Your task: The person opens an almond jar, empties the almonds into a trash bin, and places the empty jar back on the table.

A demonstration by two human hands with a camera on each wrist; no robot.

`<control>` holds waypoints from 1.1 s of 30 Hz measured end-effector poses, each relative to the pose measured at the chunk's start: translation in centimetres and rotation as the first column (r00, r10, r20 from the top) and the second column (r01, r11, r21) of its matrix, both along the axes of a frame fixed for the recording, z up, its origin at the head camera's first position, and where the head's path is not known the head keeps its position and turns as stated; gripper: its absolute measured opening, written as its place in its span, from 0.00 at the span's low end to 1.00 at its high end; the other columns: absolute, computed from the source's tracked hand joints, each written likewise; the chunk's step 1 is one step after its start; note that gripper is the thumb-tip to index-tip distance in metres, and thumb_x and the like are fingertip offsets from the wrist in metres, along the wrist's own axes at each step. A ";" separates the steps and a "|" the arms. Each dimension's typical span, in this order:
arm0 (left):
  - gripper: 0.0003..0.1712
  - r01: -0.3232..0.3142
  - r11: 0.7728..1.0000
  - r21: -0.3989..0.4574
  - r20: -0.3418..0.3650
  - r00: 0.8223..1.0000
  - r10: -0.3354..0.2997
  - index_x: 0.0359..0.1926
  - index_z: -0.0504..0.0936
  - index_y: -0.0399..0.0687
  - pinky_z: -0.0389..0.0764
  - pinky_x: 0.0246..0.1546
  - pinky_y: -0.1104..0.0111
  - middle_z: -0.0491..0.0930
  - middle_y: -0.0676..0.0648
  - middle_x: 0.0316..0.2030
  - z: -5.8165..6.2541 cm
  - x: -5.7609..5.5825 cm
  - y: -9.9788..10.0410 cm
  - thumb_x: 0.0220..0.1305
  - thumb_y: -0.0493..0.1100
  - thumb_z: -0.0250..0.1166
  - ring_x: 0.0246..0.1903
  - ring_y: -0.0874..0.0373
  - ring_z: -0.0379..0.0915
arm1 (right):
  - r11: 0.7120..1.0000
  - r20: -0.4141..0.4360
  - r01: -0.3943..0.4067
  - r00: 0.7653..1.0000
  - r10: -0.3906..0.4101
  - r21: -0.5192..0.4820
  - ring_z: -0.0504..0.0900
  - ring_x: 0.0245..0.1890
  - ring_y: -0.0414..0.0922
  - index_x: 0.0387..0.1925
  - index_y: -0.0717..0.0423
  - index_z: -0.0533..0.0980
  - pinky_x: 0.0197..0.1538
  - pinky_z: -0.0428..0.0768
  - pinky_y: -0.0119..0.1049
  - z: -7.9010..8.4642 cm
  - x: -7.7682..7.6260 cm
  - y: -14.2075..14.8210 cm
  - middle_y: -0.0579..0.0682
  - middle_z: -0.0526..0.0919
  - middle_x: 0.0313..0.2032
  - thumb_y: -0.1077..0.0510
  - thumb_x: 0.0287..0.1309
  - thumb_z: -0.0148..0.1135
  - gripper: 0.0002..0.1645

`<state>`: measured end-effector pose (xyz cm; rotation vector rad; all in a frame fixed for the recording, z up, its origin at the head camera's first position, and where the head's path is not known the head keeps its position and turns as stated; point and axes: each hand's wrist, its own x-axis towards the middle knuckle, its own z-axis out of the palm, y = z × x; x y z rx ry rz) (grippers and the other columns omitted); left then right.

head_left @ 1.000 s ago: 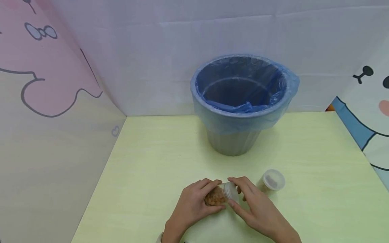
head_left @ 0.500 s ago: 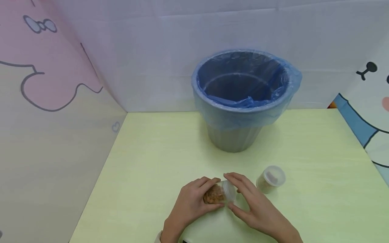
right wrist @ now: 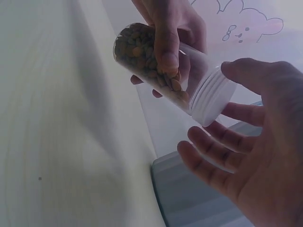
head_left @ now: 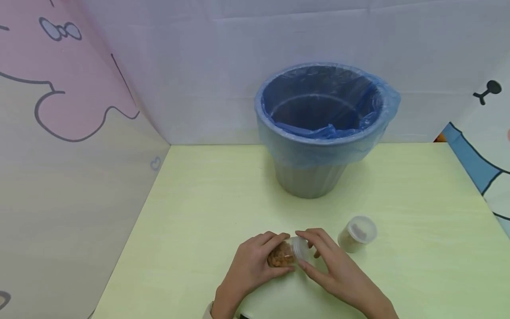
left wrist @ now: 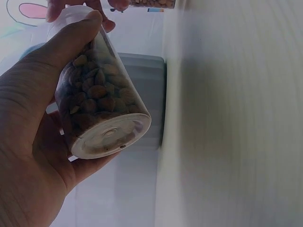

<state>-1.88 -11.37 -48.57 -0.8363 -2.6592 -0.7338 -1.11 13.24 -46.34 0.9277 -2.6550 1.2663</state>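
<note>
Nut jar (head_left: pixel 282 256) is tilted within L grip (head_left: pixel 255 262) (clasped round it), w/ R grip (head_left: pixel 334 266) pinching lid (head_left: pixel 301 249).

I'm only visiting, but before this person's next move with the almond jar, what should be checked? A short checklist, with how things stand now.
1. Left fingers gripping the almond jar: ok.
2. Right fingers at the lid: ok.
3. Lid tightness: cannot tell.
4. Almond jar upright: not ok; it is tilted.
5. Second jar standing upright: ok.
6. Bin lined with the blue bag: ok.
</note>
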 end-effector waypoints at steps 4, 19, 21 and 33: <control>0.42 -0.005 1.000 -0.003 -0.009 1.000 0.005 0.62 0.82 0.61 0.82 0.38 0.74 0.84 0.61 0.44 0.0 0.1 -0.1 0.46 0.65 0.83 0.36 0.68 0.80 | 0.999 -0.051 -0.042 0.998 0.041 -0.025 0.77 0.55 0.36 0.74 0.44 0.67 0.47 0.84 0.32 0.2 0.0 0.0 0.42 0.72 0.65 0.62 0.60 0.75 0.44; 0.42 0.015 1.000 0.017 0.017 1.000 -0.015 0.62 0.82 0.62 0.83 0.40 0.73 0.84 0.61 0.44 0.5 0.2 0.3 0.46 0.63 0.84 0.37 0.68 0.81 | 0.999 -0.045 0.029 0.999 -0.027 0.040 0.76 0.51 0.35 0.78 0.45 0.60 0.43 0.82 0.31 0.7 0.4 0.1 0.43 0.73 0.63 0.52 0.64 0.73 0.47; 0.41 0.018 1.000 0.018 0.024 1.000 -0.019 0.62 0.82 0.62 0.84 0.40 0.73 0.85 0.61 0.45 0.6 0.2 0.3 0.46 0.63 0.84 0.37 0.68 0.81 | 0.995 0.009 0.065 0.998 -0.066 0.072 0.74 0.44 0.31 0.77 0.42 0.62 0.38 0.79 0.28 0.7 0.6 0.2 0.37 0.74 0.58 0.48 0.68 0.70 0.41; 0.42 0.021 1.000 0.004 0.025 0.999 -0.021 0.62 0.82 0.61 0.85 0.41 0.71 0.85 0.60 0.46 0.8 0.3 0.3 0.45 0.64 0.84 0.40 0.66 0.83 | 1.000 -0.035 0.004 0.999 -0.004 0.013 0.78 0.54 0.34 0.74 0.41 0.66 0.46 0.84 0.31 0.8 1.0 0.3 0.40 0.72 0.65 0.59 0.60 0.76 0.44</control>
